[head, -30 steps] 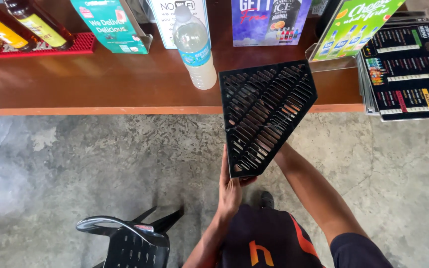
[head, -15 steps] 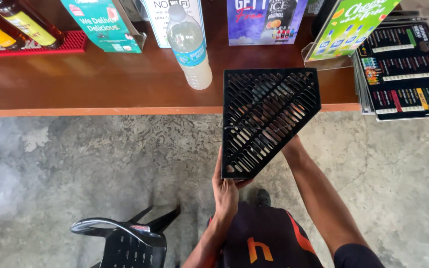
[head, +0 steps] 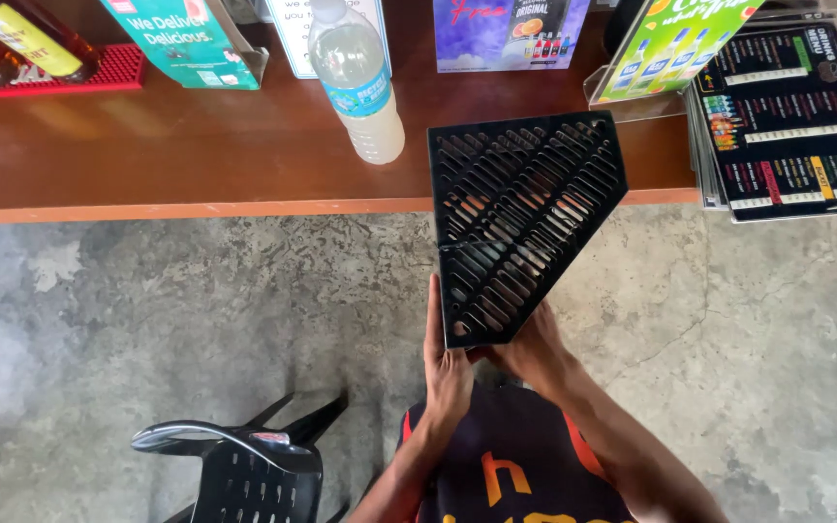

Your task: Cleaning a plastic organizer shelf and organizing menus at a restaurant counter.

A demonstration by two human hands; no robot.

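Black slatted plastic panel (head: 520, 228), one in number, is held upright over the orange-brown wooden counter edge (head: 196, 208); its lower end is gripped by both hands. Left hand (head: 446, 368) is curled along the side, right hand (head: 532, 351) underneath. One clear water bottle (head: 356, 82) is seen nearby.

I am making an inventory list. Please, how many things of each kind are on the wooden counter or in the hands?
Black slotted panel, held by left hand and right hand: 1
Water bottle: 1
Amber bottles: 2
Standing cards: 4
Menu stack: 1
Total: 9
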